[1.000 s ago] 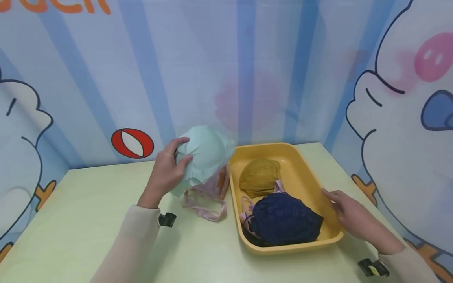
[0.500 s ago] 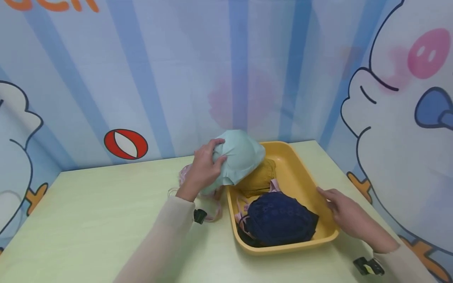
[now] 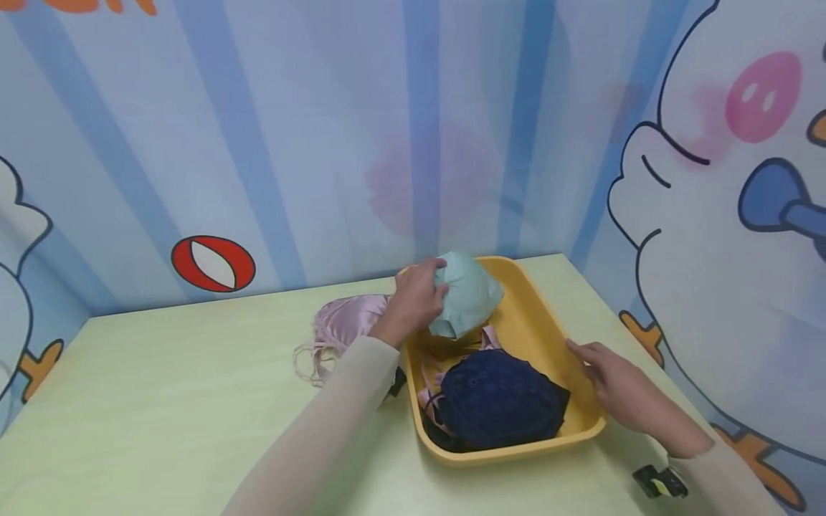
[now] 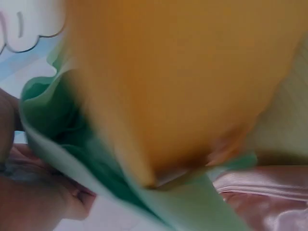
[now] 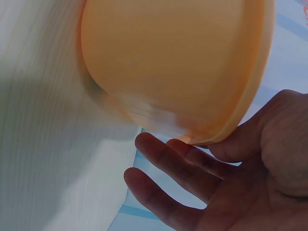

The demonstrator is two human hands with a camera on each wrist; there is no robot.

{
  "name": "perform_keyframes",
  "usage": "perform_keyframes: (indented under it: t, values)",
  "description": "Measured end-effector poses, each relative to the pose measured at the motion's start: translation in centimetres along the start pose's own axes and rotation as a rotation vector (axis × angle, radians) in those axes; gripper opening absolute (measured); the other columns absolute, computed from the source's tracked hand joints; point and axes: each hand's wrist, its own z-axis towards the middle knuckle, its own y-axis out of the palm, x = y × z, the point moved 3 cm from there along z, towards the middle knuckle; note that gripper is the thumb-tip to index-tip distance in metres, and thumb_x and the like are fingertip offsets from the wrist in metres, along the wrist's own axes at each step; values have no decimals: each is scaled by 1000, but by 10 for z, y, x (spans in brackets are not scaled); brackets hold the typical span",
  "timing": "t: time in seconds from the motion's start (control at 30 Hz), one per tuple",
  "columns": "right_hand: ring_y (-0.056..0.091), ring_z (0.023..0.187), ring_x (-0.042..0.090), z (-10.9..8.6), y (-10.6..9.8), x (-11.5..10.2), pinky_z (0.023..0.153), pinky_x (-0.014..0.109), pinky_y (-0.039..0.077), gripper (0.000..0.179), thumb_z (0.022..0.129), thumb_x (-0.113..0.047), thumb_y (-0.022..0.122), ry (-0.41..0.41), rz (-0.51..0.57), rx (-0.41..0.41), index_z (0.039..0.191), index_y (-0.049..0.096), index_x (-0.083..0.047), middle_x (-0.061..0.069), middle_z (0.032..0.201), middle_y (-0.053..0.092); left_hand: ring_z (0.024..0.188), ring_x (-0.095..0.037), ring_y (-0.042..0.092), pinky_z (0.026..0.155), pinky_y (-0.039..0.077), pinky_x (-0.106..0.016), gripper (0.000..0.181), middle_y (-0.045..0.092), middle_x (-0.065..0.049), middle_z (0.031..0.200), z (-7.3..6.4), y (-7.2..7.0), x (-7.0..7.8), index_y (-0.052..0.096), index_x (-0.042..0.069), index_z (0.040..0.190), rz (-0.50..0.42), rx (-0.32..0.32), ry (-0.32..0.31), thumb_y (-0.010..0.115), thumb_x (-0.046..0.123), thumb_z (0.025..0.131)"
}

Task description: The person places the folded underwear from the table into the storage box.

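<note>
My left hand grips a mint-green bra by its left edge, over the far end of a yellow tray. Below it, a mustard bra is mostly covered. A navy lace bra lies in the tray's near end, with pink straps beside it. My right hand holds the tray's right rim. In the right wrist view the thumb is at the rim and the other fingers lie beneath. Left of the tray, a pink satin bra rests on the table, partly behind my left forearm.
The pale green table meets a printed backdrop at its far edge and along the right. Cartoon birds and a red ball are printed on it. Black wrist devices sit at both cuffs, the right one plainly visible.
My left hand has carried the mint-green bra rightward, from above the pink bra to over the tray. The pink bra shows more now. The right hand stays at the tray rim.
</note>
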Motion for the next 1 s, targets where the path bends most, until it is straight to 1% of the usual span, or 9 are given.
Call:
perform_keyframes:
  t: [0.1,0.23,0.3,0.4,0.53,0.63,0.83,0.9,1.0]
  values:
    - [56,105,38,0,0,-1,71,40,47,46,93,7,47,-2,1,-1,138,42,5,23,119,55,117,-30,50,97,34,-50,41,58,-11,125,1,9,-3,49,5,135,85,-67,-46,53,21,97]
    - [56,104,36,0,0,-1,69,38,46,46,93,7,47,-8,-7,-3,138,42,5,22,118,55,115,-32,51,92,37,-50,44,57,-12,127,-3,14,-7,49,4,135,161,-143,-55,52,24,96]
    - [57,103,35,1,0,-1,68,37,46,46,93,7,48,-13,-10,-4,138,43,5,22,118,55,113,-32,52,90,38,-50,45,58,-13,126,-5,14,-7,49,5,136,181,-155,-42,52,26,96]
    - [57,102,34,2,0,-1,67,36,46,46,92,7,48,-15,-15,-7,138,42,4,22,118,55,112,-33,52,88,39,-50,47,58,-12,126,-8,10,-7,49,8,137,188,-139,-38,54,28,95]
    - [58,99,33,3,1,1,64,34,44,47,92,7,49,-14,-15,-13,138,42,4,22,118,55,114,-37,49,87,37,-51,49,57,-11,128,-11,-1,-12,48,11,138,164,-115,-58,55,31,94]
    - [58,99,33,4,1,3,64,35,44,47,92,7,49,-18,-14,-14,138,42,5,23,119,55,117,-40,45,91,34,-54,47,55,-12,130,-14,-14,-22,48,11,138,112,-90,-83,55,30,95]
    - [58,100,35,4,-1,8,66,36,46,47,92,8,49,-31,-25,-13,138,42,6,25,119,54,117,-37,43,98,32,-51,47,56,-15,126,-28,-46,-54,48,8,136,16,-32,-167,56,28,95]
    - [59,96,33,3,-3,11,63,35,45,47,92,8,49,-28,-26,-14,138,42,6,26,119,54,117,-37,42,98,31,-51,47,56,-16,125,-33,-53,-66,48,8,136,8,-27,-199,56,29,94]
    - [59,92,30,1,-5,14,61,33,44,47,91,8,49,-25,-31,-11,138,42,6,26,119,54,119,-42,40,97,29,-56,50,55,-19,126,-40,-59,-83,47,6,136,13,-31,-240,57,30,94]
